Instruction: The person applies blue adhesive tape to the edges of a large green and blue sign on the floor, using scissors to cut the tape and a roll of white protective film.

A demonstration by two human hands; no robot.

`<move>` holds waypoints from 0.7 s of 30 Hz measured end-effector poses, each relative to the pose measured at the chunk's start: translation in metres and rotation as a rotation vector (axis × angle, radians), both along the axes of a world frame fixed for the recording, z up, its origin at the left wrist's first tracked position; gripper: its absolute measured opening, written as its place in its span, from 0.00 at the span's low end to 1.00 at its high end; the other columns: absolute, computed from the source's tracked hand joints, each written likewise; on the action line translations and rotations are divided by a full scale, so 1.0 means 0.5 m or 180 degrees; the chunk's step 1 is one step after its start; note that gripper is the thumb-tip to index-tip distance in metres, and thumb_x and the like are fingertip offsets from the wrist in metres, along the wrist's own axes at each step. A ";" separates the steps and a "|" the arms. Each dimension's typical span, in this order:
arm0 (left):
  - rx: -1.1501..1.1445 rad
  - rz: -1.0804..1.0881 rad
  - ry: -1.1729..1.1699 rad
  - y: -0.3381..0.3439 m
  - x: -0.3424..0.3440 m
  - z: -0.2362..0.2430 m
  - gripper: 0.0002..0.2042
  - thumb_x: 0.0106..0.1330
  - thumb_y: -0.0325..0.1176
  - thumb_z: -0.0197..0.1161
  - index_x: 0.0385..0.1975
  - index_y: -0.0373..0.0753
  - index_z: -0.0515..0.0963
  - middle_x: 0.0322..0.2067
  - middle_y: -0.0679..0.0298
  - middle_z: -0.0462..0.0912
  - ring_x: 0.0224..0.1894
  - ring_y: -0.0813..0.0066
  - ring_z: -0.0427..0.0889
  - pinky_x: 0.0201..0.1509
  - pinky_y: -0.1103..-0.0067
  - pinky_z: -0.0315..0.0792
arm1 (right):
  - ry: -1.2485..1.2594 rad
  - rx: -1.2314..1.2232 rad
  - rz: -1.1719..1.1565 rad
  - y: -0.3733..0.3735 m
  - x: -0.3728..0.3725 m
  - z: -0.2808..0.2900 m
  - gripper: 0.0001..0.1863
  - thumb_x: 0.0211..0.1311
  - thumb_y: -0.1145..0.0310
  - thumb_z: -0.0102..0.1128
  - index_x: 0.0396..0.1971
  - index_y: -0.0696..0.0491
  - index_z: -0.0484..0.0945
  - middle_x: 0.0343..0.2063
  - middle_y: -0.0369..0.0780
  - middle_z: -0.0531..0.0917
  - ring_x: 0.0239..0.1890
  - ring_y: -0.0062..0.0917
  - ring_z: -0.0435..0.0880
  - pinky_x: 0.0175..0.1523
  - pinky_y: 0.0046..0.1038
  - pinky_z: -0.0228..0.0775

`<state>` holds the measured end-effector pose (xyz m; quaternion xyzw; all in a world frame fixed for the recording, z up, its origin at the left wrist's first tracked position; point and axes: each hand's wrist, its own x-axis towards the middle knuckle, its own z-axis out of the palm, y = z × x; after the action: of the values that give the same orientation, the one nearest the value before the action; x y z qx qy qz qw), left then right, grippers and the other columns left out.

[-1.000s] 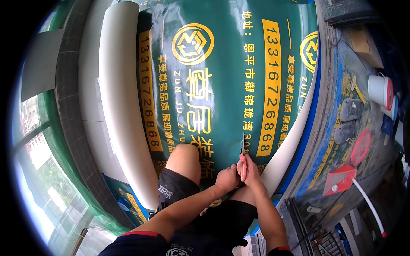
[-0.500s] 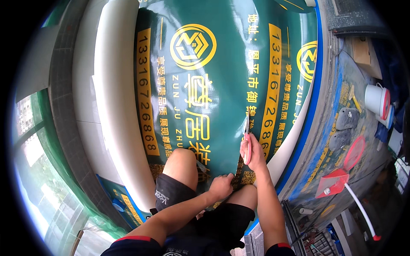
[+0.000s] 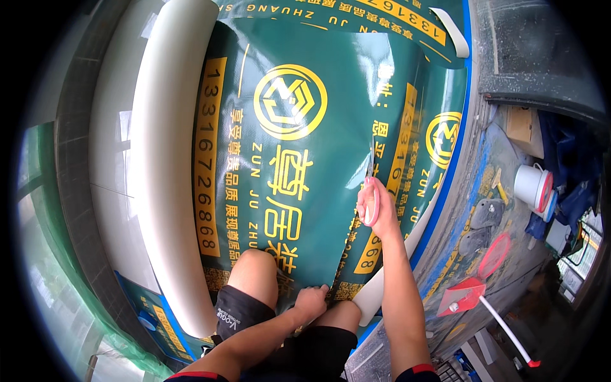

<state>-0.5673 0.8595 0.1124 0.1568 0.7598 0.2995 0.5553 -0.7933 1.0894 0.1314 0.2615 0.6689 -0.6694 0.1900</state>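
A glossy green printed sheet [image 3: 344,83] with yellow lettering lies spread out under me, and I kneel or squat on its near end. My right hand [image 3: 379,205] is closed around the pink handles of a pair of scissors [image 3: 371,167], whose blades point away from me at the sheet. A cut line runs from the scissors back toward my knees. Beside my right knee, my left hand [image 3: 311,302] is closed on the sheet at the near end of that cut. The hidden fingertips do not show exactly how much they grip.
A thick white roll [image 3: 162,165] lies along the sheet's left side. On the right, past the blue edging, are a red dustpan [image 3: 463,297] with a white handle, a white bucket [image 3: 529,184], grey lumps like bags or gloves [image 3: 487,213] and a cardboard box [image 3: 525,130].
The scissors in my right hand have moved farther along the sheet, away from me, and the cut is longer. My left hand stays low by my knee, and the view has shifted.
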 end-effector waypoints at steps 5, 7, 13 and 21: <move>-0.0031 -0.0085 -0.0166 0.004 -0.023 0.004 0.12 0.55 0.28 0.59 0.40 0.38 0.76 0.35 0.47 0.87 0.42 0.46 0.86 0.47 0.57 0.78 | 0.0079 0.0007 0.0016 0.023 -0.102 0.009 0.23 0.80 0.44 0.46 0.42 0.52 0.73 0.24 0.32 0.73 0.21 0.14 0.73 0.23 0.18 0.63; -0.0058 -0.0208 -0.0188 0.002 -0.018 -0.003 0.12 0.57 0.30 0.60 0.42 0.40 0.78 0.36 0.50 0.88 0.41 0.48 0.88 0.48 0.58 0.79 | 0.0052 0.0020 0.0022 0.033 -0.141 0.012 0.23 0.79 0.44 0.47 0.42 0.52 0.73 0.24 0.32 0.73 0.21 0.13 0.73 0.23 0.18 0.63; -0.0034 -0.0144 -0.0250 0.004 -0.013 -0.017 0.13 0.58 0.31 0.57 0.44 0.40 0.78 0.38 0.49 0.88 0.41 0.49 0.88 0.47 0.58 0.80 | 0.0129 0.0050 -0.0115 0.047 -0.275 0.031 0.23 0.78 0.45 0.51 0.33 0.50 0.71 0.20 0.31 0.72 0.19 0.14 0.72 0.23 0.19 0.63; -0.0073 -0.0276 -0.0530 0.010 -0.026 -0.007 0.13 0.62 0.32 0.56 0.45 0.40 0.79 0.37 0.50 0.89 0.43 0.51 0.89 0.49 0.60 0.81 | 0.0446 0.0022 -0.0083 0.074 -0.519 0.088 0.28 0.72 0.36 0.53 0.35 0.50 0.70 0.19 0.32 0.71 0.17 0.17 0.71 0.21 0.21 0.63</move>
<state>-0.5805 0.8644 0.1088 0.1578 0.7069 0.2784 0.6308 -1.0528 1.1264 0.1753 0.2234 0.6794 -0.6862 0.1331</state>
